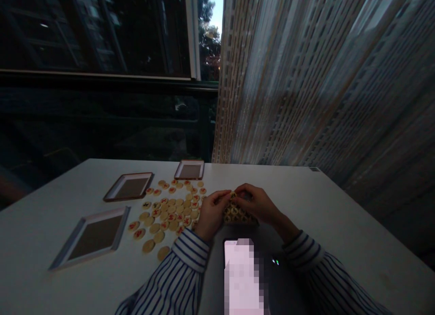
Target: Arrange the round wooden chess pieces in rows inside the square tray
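Observation:
My left hand (212, 215) and my right hand (260, 204) meet over a small tray (243, 222) with several round wooden Chinese chess pieces in it. These pieces bear dark characters. Between my fingertips, at the tray's far side, is one chess piece (233, 195); both hands are closed on it. My fingers partly cover the tray and the pieces inside. Just left of my left hand, many loose chess pieces (173, 210) lie spread on the white table (292, 183). Some show red characters, a few show dark ones, and others have plain faces up.
Three shallow frame-like trays stand on the left: a near one (122, 231), a middle one (152, 181) and a far one (203, 170). A lit phone (238, 278) lies close in front of me. A window and a string curtain (272, 79) rise behind the table.

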The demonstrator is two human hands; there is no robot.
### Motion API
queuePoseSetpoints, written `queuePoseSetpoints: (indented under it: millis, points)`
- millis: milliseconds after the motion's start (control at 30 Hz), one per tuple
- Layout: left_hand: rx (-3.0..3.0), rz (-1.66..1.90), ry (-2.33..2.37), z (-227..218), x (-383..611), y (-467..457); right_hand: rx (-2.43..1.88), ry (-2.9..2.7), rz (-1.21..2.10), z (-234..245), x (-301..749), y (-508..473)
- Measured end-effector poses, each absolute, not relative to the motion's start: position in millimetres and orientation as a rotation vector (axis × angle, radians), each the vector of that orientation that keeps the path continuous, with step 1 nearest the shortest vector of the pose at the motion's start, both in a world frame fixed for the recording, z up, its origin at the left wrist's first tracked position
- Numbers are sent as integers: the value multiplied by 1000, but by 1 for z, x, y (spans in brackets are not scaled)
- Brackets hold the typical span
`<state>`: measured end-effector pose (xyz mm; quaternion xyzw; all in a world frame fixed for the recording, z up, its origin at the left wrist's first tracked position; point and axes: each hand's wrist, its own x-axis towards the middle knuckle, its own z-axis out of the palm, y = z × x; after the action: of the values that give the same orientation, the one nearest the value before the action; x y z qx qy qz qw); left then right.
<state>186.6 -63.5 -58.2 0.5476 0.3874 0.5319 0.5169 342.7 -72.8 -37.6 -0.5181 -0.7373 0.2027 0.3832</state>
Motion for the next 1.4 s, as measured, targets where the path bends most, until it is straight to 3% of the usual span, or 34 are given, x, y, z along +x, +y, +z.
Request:
queuePoseSetpoints:
  millis: [567,1033,1400]
  points:
    - [1285,1260,924,-74,191,-57,-1233,-1963,660,-33,351,-59]
    - [1207,1345,987,-71,191,-57,-1288,-2348,72,-22,344,-62]
    - [1244,1381,1013,-73,190,-56,-1297,-2445,-25,-17,340,-57]
